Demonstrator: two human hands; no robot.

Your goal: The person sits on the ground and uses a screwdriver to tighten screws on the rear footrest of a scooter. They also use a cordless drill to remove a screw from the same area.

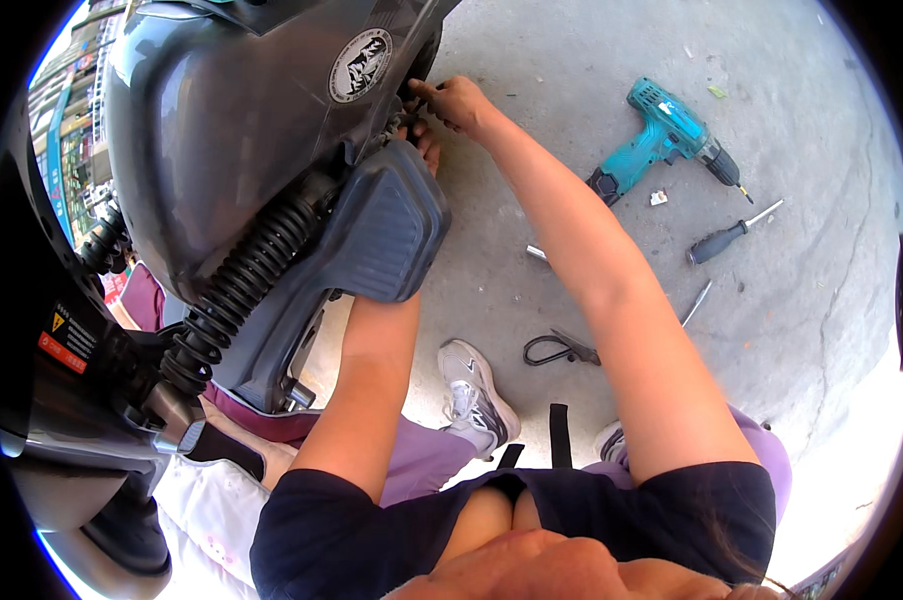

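Observation:
Both my hands are at the rear edge of the dark grey body panel (222, 120) of a scooter or motorbike. My right hand (454, 104) reaches in from the right, its fingers bent and closed at the gap below the panel; what they hold is hidden. My left hand (428, 146) comes up from behind the grey ribbed footrest (392, 225), which covers my wrist. Its curled fingers show only in part, next to small metal parts under the panel. Whatever sits in them cannot be made out.
A black coil-spring shock absorber (247, 275) stands left of the footrest. On the concrete floor lie a teal cordless drill (662, 135), a dark-handled screwdriver (722, 240), a black-handled cutting tool (562, 347) and a metal shaft (698, 302) partly behind my right arm. My shoe (475, 392) is below.

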